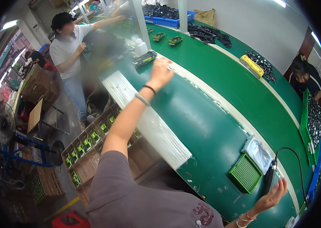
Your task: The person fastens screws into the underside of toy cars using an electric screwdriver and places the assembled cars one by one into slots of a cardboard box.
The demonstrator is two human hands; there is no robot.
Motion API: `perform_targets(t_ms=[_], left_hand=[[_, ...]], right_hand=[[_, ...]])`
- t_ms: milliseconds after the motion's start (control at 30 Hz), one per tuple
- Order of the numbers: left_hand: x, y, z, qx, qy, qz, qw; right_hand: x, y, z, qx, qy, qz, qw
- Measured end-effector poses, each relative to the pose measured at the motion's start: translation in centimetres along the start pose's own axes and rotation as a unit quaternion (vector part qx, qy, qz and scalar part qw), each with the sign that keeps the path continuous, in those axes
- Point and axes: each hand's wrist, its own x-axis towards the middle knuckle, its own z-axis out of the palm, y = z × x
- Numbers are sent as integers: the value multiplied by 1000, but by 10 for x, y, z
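Note:
My left arm reaches far across the green bench [191, 117]. Its hand [162, 73] hovers by the white edge strip beside the conveyor, fingers loosely spread, with nothing visible in them. Just left of those fingers sits a dark toy car with yellow-green trim [144, 59], apart from the hand. At the lower right my right hand [272, 197] is open, palm up with its fingers raised. Close by it stands a black corded electric screwdriver [269, 176], which it does not grip. A green perforated basket [246, 173] and a tray lined with clear plastic [258, 152] lie beside the tool.
Two more toy cars [175, 40] ride the green conveyor [213, 72]. A yellow box [251, 66] stands by black parts. White foam sheets [149, 119] edge the bench above a carton [92, 159] of cars. A white bottle [140, 47] stands near a co-worker [67, 49].

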Motion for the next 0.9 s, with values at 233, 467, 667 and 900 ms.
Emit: perform_targets(t_ms=[233, 467, 667, 900], left_hand=[[25, -123, -1, 168, -39, -206, 963], [5, -111, 2, 97, 20, -106, 989], [-14, -34, -36, 66, 152, 51, 985], [-38, 1, -46, 40, 223, 49, 973]], right_hand=[[-31, 50, -38, -199, 22, 79, 976], [-47, 59, -17, -180, -107, 166, 964], [-48, 63, -13, -203, -81, 168, 961], [-48, 58, -11, -199, -95, 173, 960]])
